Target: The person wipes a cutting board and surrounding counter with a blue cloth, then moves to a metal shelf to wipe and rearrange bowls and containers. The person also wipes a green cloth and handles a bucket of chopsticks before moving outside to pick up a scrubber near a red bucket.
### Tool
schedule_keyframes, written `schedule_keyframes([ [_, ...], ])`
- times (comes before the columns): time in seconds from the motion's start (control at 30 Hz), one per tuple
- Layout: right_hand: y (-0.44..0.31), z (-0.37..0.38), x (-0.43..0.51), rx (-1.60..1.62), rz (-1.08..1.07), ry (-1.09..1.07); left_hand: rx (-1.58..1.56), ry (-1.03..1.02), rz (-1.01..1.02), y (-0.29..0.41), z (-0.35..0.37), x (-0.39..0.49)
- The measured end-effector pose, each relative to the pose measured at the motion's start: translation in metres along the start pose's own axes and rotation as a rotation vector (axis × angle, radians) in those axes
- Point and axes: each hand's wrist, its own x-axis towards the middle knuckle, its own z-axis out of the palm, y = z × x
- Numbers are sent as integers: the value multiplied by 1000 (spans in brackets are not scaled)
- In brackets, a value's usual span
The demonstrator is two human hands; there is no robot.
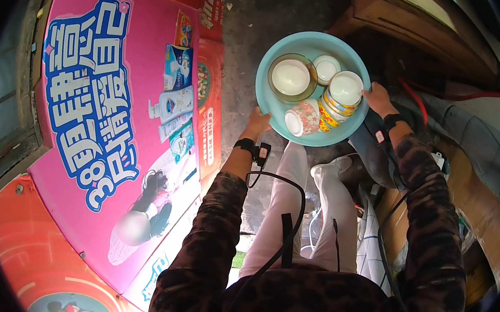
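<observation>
Between my two hands is a round turquoise plastic basin, held above the floor in front of my legs. My left hand grips its near left rim, and my right hand grips the right rim. Inside, a white bowl sits within a larger brownish glass bowl. Beside them rests a small white bowl. A leaning stack of yellow-patterned bowls has a white-lined bowl on top. Near the front lies a pink flowered bowl, tipped with its white foot showing.
A pink advertising panel with large writing runs along my left. Dark concrete floor stretches ahead. Wooden furniture stands at the far right, with a red hose or cable below it. Cardboard and checked cloth lie to my right.
</observation>
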Motion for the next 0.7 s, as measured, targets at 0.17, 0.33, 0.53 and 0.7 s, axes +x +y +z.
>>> schedule_keyframes([
  [0.17,-19,-8,-22,3,-43,271,-200,104,36,-4,10,-27],
  [0.33,-39,-61,-107,562,-288,201,2,240,152,-26,3,-31],
  [0.53,-29,-125,-306,433,-313,214,209,-159,267,26,24,-127],
  [0.7,6,-167,-458,588,-16,610,342,-586,186,87,87,-230],
])
